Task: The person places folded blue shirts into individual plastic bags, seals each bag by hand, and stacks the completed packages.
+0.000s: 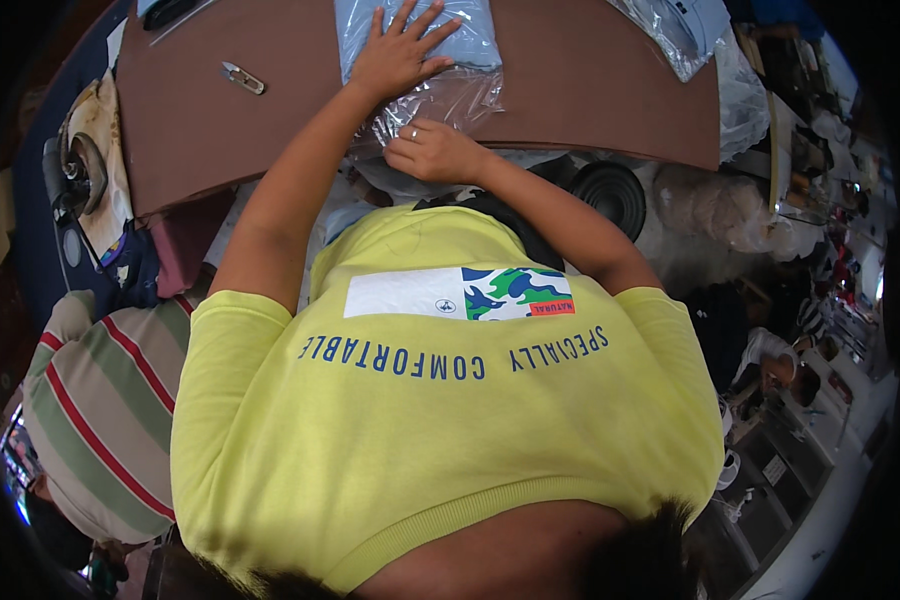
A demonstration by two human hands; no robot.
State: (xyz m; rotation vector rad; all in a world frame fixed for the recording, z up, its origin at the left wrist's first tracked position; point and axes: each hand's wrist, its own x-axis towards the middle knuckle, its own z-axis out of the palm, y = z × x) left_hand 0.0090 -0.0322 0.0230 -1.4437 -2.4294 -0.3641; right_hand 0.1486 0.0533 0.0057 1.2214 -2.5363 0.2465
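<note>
– Dark hair [640, 565] is hanging nearest, and past my yellow T-shirt [450, 420] both my hands are resting ahead of me.

– What are they holding?

– My left hand [398, 62] is gripping nothing; it's lying flat, fingers spread, on the clear plastic bag [455, 100], over the folded light-blue garment [477, 42] inside. My right hand [437, 152] is resting curled at the bag's near end, but its fingertips are hiding, so I can't tell whether they're pinching it.

– Where is the garment sitting?

– It's lying on the brown tabletop [590, 90], with thread snips [243, 78] resting well apart to the left.

– And what are you worrying about?

– Thin plastic is wrinkling there; pulling too hard could be tearing it, I'd judge. If my palm is pressing unevenly, the garment may be sliding and creasing
</note>
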